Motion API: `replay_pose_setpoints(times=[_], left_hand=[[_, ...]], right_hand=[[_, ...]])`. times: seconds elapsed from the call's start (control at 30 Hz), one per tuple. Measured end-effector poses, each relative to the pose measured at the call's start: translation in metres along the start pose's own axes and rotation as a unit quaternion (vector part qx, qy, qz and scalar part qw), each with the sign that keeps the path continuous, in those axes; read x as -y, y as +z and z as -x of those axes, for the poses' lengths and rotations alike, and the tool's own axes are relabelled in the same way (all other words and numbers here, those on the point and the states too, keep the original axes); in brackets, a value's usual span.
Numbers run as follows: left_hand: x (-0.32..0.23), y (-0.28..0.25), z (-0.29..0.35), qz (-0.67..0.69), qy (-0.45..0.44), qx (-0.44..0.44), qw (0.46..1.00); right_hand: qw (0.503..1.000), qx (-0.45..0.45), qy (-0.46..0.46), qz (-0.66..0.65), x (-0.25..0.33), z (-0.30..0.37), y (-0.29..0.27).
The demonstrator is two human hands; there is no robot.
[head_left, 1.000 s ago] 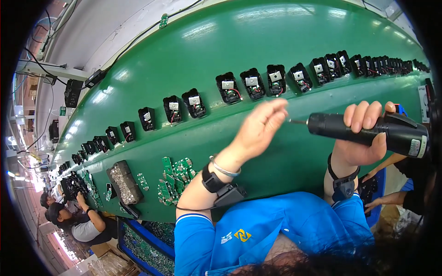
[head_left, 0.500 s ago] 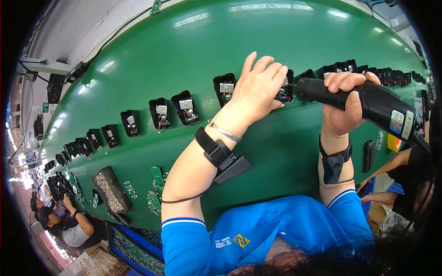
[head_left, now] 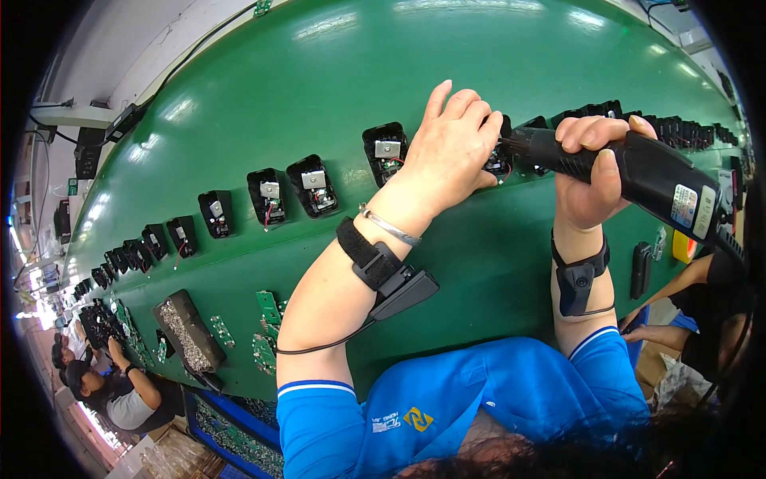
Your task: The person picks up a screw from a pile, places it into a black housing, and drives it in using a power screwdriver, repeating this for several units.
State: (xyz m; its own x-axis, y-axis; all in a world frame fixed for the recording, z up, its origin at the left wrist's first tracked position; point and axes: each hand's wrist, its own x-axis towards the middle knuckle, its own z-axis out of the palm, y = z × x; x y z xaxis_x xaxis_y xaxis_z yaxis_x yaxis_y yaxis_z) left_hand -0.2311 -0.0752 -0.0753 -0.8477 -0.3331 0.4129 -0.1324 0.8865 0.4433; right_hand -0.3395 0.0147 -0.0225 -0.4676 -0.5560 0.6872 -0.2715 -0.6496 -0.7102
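Note:
My right hand (head_left: 594,164) is wrapped around a black electric screwdriver (head_left: 650,180), held nearly level with its bit pointing left. The bit reaches into an open black plastic housing (head_left: 504,164) with small parts and a wire inside. Over that housing lies my left hand (head_left: 455,148), fingers on its far side and thumb on its near side, gripping it; the palm hides much of it. Just left of this hand stands another open housing (head_left: 386,150) with a metal plate. Whether the bit touches a screw is hidden.
More open housings (head_left: 313,185) run in a row along the green table (head_left: 319,88) to both sides. Nearer me are a dark tray of small metal parts (head_left: 190,331), green circuit boards (head_left: 267,307) and a roll of yellow tape (head_left: 683,247). Other people work at both sides.
The row of housings appears slightly farther left in the picture. My right hand and the screwdriver have shifted a little left. Both hands keep their grip.

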Motion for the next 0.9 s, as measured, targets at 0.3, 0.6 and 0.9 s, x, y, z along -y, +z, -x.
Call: replay_pose_setpoints(times=[0.3, 0.6, 0.9], left_hand=[[0.012, 0.005, 0.016, -0.015, 0.009, 0.002, 1.000], [0.019, 0.005, 0.025, -0.011, -0.001, 0.005, 1.000], [0.033, 0.012, 0.037, -0.005, 0.016, 0.004, 1.000]], right_hand=[[1.000, 0.006, -0.006, -0.007, -0.013, 0.018, 0.007], [1.000, -0.001, 0.004, -0.017, -0.020, 0.025, 0.014], [0.999, 0.031, 0.016, -0.022, -0.034, 0.038, 0.021]])
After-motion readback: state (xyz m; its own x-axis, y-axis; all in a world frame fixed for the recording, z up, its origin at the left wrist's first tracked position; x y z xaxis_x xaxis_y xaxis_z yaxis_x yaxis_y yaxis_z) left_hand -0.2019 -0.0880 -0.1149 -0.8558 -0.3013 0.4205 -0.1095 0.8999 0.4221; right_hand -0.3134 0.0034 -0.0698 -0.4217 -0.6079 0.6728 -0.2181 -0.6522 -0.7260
